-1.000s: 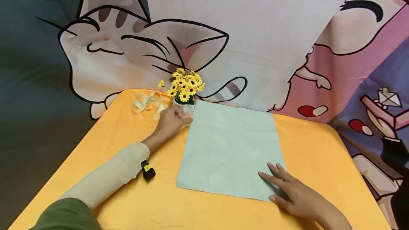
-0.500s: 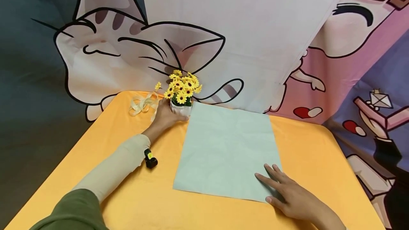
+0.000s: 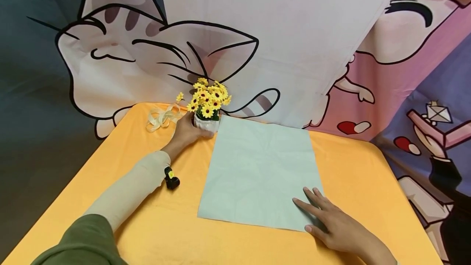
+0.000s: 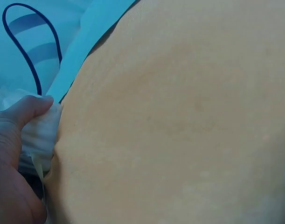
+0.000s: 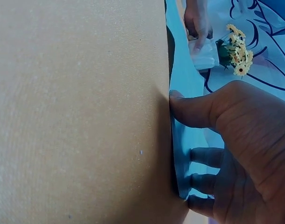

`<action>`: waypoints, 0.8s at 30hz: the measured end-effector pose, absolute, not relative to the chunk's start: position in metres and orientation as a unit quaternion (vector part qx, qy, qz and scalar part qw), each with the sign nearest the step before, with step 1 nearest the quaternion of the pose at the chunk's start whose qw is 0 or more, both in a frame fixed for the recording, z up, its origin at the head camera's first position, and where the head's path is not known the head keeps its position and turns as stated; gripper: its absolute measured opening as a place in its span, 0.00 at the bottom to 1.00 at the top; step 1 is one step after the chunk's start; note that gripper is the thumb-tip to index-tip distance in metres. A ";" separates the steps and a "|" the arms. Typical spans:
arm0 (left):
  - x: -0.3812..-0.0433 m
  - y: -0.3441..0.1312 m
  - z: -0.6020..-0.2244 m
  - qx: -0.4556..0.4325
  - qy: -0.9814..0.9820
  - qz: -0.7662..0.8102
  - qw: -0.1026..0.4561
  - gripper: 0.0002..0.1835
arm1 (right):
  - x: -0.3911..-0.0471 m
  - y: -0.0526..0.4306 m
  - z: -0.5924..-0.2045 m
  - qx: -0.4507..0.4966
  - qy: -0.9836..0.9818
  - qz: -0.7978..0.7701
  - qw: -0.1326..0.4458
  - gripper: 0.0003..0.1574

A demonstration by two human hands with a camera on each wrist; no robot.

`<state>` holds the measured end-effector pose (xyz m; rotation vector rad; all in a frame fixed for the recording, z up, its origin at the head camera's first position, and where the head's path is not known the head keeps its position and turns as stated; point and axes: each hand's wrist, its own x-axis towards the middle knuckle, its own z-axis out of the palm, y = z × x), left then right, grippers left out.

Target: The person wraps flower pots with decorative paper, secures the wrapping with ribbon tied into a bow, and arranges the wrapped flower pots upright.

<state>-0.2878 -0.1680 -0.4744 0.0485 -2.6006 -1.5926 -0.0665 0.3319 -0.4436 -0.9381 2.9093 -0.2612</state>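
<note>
A small white pot (image 3: 207, 124) of yellow daisy-like flowers (image 3: 207, 99) stands at the back of the table. My left hand (image 3: 184, 132) grips it from the left side, thumb across the front; its other fingers are mostly hidden behind. The left wrist view shows the thumb pressed on the white pot (image 4: 39, 130). Right of the pot lies a square pale blue-green sheet of paper (image 3: 261, 171), flat on the table. Over its near right corner my right hand (image 3: 333, 226) rests with fingers spread, the thumb at the paper's edge (image 5: 179, 149) in the right wrist view.
Loops of cream ribbon (image 3: 162, 118) lie left of the pot, near the left hand. An orange cloth covers the table (image 3: 154, 232). Behind it hangs a cloth backdrop (image 3: 287, 44) printed with cartoon figures.
My left hand has gone from the front of the pot round to its left side and now grips it. The right hand stays on the paper's corner.
</note>
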 end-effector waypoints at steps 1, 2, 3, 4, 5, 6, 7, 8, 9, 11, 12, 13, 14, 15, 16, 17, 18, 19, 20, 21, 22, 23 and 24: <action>-0.288 -0.168 -0.474 0.016 -0.853 -0.520 0.048 0.61 | -0.067 0.332 -0.443 -0.305 0.948 -0.085 0.037 0.42; -0.287 -0.168 -0.473 0.016 -0.854 -0.518 0.050 0.60 | -0.067 0.332 -0.443 -0.306 0.948 -0.084 0.038 0.42; -0.287 -0.169 -0.474 0.015 -0.855 -0.516 0.051 0.60 | -0.067 0.332 -0.442 -0.306 0.947 -0.084 0.039 0.42; -0.286 -0.169 -0.474 0.015 -0.856 -0.514 0.053 0.60 | -0.067 0.332 -0.442 -0.308 0.947 -0.084 0.042 0.42; -0.285 -0.169 -0.474 0.015 -0.857 -0.513 0.054 0.59 | -0.068 0.332 -0.442 -0.308 0.946 -0.086 0.046 0.41; -0.285 -0.169 -0.474 0.016 -0.856 -0.513 0.055 0.59 | -0.068 0.332 -0.441 -0.309 0.946 -0.087 0.050 0.41; -0.284 -0.170 -0.475 0.017 -0.856 -0.513 0.057 0.58 | -0.068 0.333 -0.441 -0.311 0.945 -0.086 0.052 0.41; -0.283 -0.170 -0.476 0.018 -0.855 -0.515 0.060 0.58 | -0.069 0.333 -0.440 -0.313 0.944 -0.087 0.054 0.42; -0.282 -0.170 -0.476 0.018 -0.854 -0.517 0.062 0.58 | -0.069 0.333 -0.440 -0.314 0.944 -0.087 0.055 0.42; -0.280 -0.169 -0.476 0.017 -0.853 -0.518 0.070 0.58 | -0.070 0.334 -0.439 -0.317 0.943 -0.086 0.055 0.42; -0.279 -0.169 -0.475 0.016 -0.852 -0.518 0.074 0.58 | -0.070 0.335 -0.439 -0.318 0.943 -0.086 0.053 0.42; -0.279 -0.168 -0.474 0.014 -0.852 -0.518 0.079 0.58 | -0.070 0.335 -0.439 -0.319 0.943 -0.085 0.050 0.42; -0.278 -0.167 -0.473 0.012 -0.850 -0.520 0.083 0.58 | -0.070 0.335 -0.439 -0.320 0.942 -0.085 0.048 0.42; -0.278 -0.166 -0.471 0.010 -0.848 -0.522 0.089 0.57 | -0.071 0.334 -0.439 -0.320 0.942 -0.085 0.046 0.42; -0.277 -0.165 -0.470 0.008 -0.847 -0.523 0.097 0.56 | -0.071 0.334 -0.439 -0.320 0.943 -0.083 0.044 0.42; -0.277 -0.164 -0.469 0.006 -0.845 -0.524 0.104 0.56 | -0.071 0.334 -0.439 -0.319 0.943 -0.084 0.045 0.42; -0.276 -0.163 -0.467 0.004 -0.842 -0.528 0.112 0.55 | -0.071 0.333 -0.439 -0.319 0.943 -0.082 0.044 0.42; -0.276 -0.161 -0.466 0.001 -0.838 -0.532 0.121 0.54 | -0.071 0.333 -0.439 -0.318 0.944 -0.080 0.042 0.42; -0.275 -0.160 -0.465 -0.001 -0.835 -0.535 0.130 0.53 | -0.071 0.333 -0.439 -0.317 0.944 -0.080 0.042 0.42; -0.275 -0.159 -0.463 -0.004 -0.830 -0.540 0.139 0.53 | -0.071 0.332 -0.439 -0.317 0.944 -0.079 0.041 0.42; -0.274 -0.157 -0.462 -0.009 -0.824 -0.547 0.148 0.53 | -0.071 0.332 -0.439 -0.316 0.945 -0.078 0.041 0.41; -0.274 -0.155 -0.460 -0.014 -0.817 -0.555 0.155 0.53 | -0.071 0.331 -0.439 -0.315 0.945 -0.078 0.041 0.41; -0.273 -0.153 -0.458 -0.019 -0.810 -0.564 0.162 0.53 | -0.071 0.331 -0.439 -0.314 0.945 -0.077 0.040 0.41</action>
